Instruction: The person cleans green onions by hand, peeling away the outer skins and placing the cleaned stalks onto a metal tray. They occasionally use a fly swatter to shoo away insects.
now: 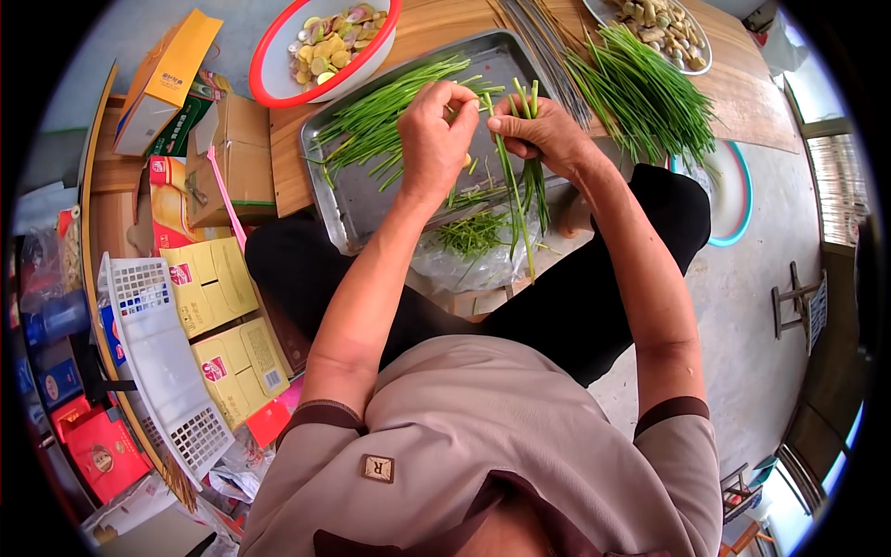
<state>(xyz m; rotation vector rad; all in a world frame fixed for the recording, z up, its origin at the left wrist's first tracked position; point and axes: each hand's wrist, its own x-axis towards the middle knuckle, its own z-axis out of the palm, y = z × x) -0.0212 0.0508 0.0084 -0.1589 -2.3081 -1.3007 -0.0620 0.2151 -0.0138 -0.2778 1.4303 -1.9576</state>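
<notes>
My right hand (546, 136) grips a few long green chive stalks (534, 184) near their pale ends, with their leaves hanging down. Beside it, my left hand (440, 136) has thumb and forefinger pinched together close to the stalk ends; whether anything is between them is hard to make out. Both hands are above a metal tray (341, 209). Inside the tray lies a layer of chives (397, 104), partly hidden by my left hand. Below the tray's near edge, chive scraps (473, 233) rest on a clear plastic bag (445, 271).
Thin skewers (546, 52) lie along the tray's right side, next to a large chive bundle (640, 90). A red-rimmed basin (268, 63) holds sliced vegetables. At the right back stands a bowl (704, 52) of pale pieces. Cardboard boxes (240, 153) and a white plastic basket (150, 348) crowd the left.
</notes>
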